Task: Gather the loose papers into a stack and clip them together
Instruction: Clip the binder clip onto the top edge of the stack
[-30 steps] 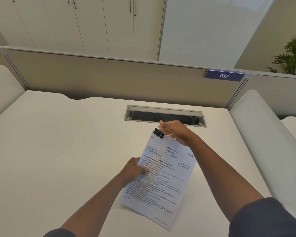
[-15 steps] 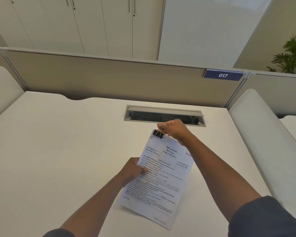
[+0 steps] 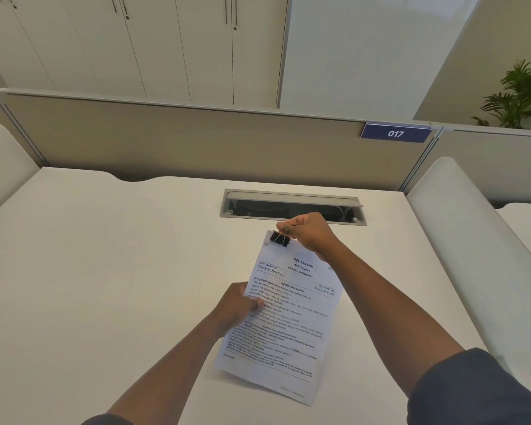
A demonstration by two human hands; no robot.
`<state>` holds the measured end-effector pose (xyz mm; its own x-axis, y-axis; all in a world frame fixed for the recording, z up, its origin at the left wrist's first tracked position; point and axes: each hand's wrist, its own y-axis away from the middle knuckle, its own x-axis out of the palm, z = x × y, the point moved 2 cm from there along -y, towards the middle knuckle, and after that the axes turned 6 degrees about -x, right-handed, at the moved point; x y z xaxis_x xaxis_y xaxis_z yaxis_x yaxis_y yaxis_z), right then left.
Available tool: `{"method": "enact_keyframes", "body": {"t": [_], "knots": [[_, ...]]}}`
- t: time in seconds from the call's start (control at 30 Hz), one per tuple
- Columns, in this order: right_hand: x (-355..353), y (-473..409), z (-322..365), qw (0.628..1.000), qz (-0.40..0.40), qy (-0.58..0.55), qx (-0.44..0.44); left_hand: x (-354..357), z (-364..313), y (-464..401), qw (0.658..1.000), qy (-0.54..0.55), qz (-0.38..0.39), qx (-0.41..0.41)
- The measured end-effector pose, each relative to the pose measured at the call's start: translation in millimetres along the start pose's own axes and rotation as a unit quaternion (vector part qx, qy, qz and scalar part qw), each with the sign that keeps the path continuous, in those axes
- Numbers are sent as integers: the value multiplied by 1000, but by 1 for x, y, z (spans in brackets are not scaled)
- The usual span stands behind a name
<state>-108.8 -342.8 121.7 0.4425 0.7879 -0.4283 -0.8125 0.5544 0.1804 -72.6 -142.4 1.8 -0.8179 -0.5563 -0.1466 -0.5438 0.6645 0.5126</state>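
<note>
From here I see a white desk [image 3: 98, 271] backed by a beige partition [image 3: 196, 142] carrying a blue "017" tag [image 3: 395, 134], with an open cable tray [image 3: 292, 207] set into the desktop. The stack of papers [image 3: 288, 320] is held tilted above the desk, just in front of the tray. My left hand [image 3: 236, 305] grips the stack's left edge, thumb on the printed face. My right hand [image 3: 307, 231] pinches the wire handles of the black binder clip [image 3: 279, 238], which sits on the stack's top left corner.
</note>
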Motion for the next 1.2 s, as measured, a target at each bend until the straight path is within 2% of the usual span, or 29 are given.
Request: {"method": "enact_keyframes", "body": {"t": [0.27,0.57,0.73,0.93,1.2], "knots": [[0,0,3,1000,12,13,-13,-1,-1,-1,1000,-4,-2,3],[1,1,1,997,59,36,-37,0,-3,2,1000,9,4,14],[2,1,3,993,67,87,-31,-1,-5,3,1000,10,0,9],[0,2,3,980,142,136,-34,0,-5,5,1000,3,9,12],[3,-4,-2,981,136,138,-33,0,-8,7,1000,10,19,14]]}}
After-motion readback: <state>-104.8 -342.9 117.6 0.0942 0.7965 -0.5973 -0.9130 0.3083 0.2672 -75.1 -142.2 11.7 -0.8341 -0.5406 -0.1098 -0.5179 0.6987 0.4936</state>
